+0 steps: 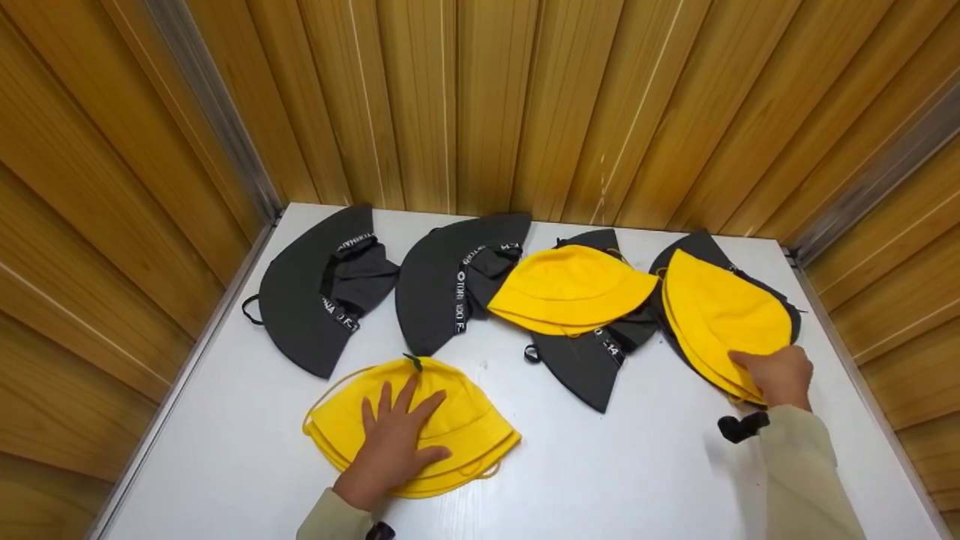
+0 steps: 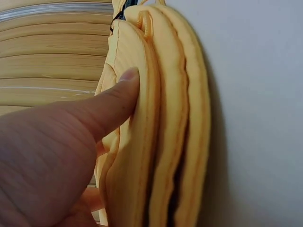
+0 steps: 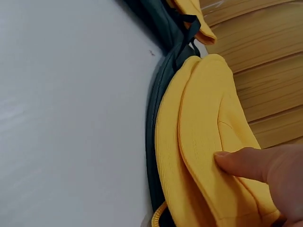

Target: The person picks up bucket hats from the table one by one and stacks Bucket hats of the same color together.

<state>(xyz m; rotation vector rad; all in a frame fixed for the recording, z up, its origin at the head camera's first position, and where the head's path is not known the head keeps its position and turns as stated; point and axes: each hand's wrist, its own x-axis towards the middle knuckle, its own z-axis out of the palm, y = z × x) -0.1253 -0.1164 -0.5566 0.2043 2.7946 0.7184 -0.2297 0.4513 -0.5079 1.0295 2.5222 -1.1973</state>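
Observation:
My left hand [image 1: 394, 446] rests with spread fingers on a folded yellow bucket hat [image 1: 472, 405] at the front left; a small green leaf tops its crown. The left wrist view shows layered yellow brims [image 2: 173, 90] beside the thumb [image 2: 116, 101]. At the right, my right hand [image 1: 784, 376] grips the lower edge of another yellow bucket hat [image 1: 724, 307], thumb on top, other fingers mostly hidden. That hat lies over a dark grey hat [image 1: 694, 246], whose dark edge [image 3: 152, 137] shows along the yellow brim in the right wrist view.
Two folded dark hats with lettered bands, one at far left [image 1: 296, 292] and one beside it [image 1: 427, 281], lie on the white table [image 1: 600, 480]. Right of them, a yellow hat [image 1: 566, 281] covers part of another dark hat [image 1: 581, 375]. Wood-patterned walls [image 1: 487, 105] enclose the table.

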